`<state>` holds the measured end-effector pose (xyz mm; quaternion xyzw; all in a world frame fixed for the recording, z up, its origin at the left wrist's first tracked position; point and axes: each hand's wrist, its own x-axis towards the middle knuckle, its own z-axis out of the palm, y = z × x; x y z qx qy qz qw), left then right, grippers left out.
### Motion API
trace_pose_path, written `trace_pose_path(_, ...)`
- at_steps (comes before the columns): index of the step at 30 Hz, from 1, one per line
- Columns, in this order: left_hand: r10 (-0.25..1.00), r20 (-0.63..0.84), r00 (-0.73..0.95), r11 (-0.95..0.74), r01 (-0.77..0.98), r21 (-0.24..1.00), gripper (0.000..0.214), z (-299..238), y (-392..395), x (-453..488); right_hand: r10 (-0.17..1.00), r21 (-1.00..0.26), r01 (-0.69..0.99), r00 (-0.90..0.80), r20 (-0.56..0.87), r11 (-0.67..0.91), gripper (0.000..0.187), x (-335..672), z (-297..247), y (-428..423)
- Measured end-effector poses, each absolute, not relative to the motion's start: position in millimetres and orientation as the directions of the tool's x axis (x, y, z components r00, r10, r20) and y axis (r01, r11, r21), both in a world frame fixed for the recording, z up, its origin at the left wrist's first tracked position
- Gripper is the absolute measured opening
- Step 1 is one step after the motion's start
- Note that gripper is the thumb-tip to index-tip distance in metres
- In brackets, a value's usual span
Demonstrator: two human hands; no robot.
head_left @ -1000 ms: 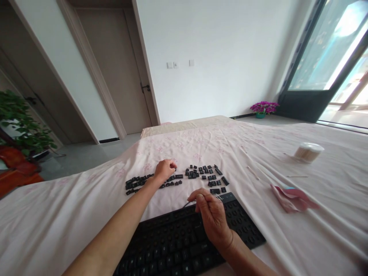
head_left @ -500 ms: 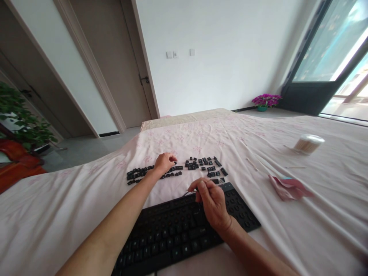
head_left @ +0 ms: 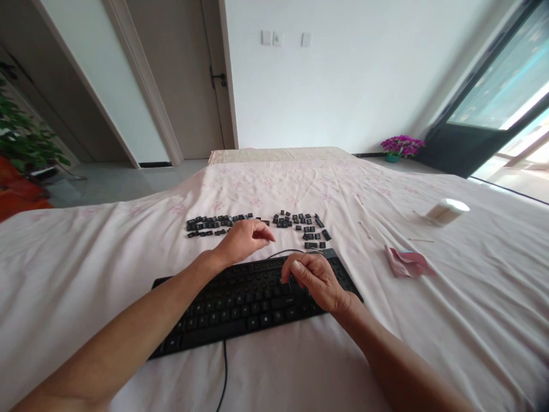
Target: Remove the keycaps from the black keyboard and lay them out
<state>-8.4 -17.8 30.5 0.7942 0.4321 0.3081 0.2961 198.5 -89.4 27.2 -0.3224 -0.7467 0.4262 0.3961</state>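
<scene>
A black keyboard (head_left: 210, 330) lies on the pink bedsheet, its lower rows fitted with keys while bare sockets show in upper rows and at the right end. Above its back edge hovers my left hand (head_left: 242, 241), fingers curled toward the thumb; whatever the fingertips pinch is hidden. My right hand (head_left: 315, 277) is over the keyboard's right part, thumb pressed against bent fingers, and its contents cannot be seen. Beyond the keyboard lie loose black keycaps in a left group (head_left: 210, 222) and a right group (head_left: 283, 223).
Right of the keyboard lie a folded pink cloth (head_left: 405, 263), several loose cotton swabs (head_left: 366, 230) and a clear tub of swabs (head_left: 448, 212). A black cable (head_left: 225, 372) runs from the keyboard's front edge. The bedsheet (head_left: 107, 252) has folds.
My left hand has drawn back from the loose keycaps toward my right hand. The right hand keeps its closed shape over the keyboard. The view has shifted, showing more of the keyboard's front.
</scene>
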Motion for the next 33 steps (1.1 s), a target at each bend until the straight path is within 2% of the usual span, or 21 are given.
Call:
trace_pose_path(6,0.816,0.126,0.565,-0.422,0.432,0.797,0.012,24.8,-62.3,-3.7,0.803,-0.876,0.223,-0.538,0.255,0.428,0.047,198.9,25.8,-90.1)
trace_pose_path(16,0.760,0.134,0.636,-0.537,0.499,0.680,0.009,16.2,-77.1,1.3,0.786,-0.872,0.200,-0.553,0.276,0.446,0.044,195.4,17.9,-96.8)
trace_pose_path(21,0.741,0.123,0.660,-0.573,0.527,0.628,0.011,15.4,-76.6,4.6,0.837,-0.930,0.150,-0.501,0.220,0.335,0.047,198.4,11.0,-92.2)
trace_pose_path(25,0.741,0.139,0.658,-0.586,0.531,0.611,0.010,12.8,-76.3,4.8,0.834,-0.947,0.148,-0.526,0.169,0.285,0.043,197.2,11.2,-88.2)
trace_pose_path(30,0.719,0.170,0.674,-0.622,0.514,0.590,0.011,10.0,-76.6,4.6,0.762,-0.884,0.221,-0.615,0.200,0.411,0.037,192.0,15.2,-91.3)
trace_pose_path(33,0.706,0.186,0.684,-0.641,0.505,0.577,0.012,8.0,-75.1,4.2,0.764,-0.866,0.221,-0.597,0.243,0.448,0.039,192.4,13.8,-93.4)
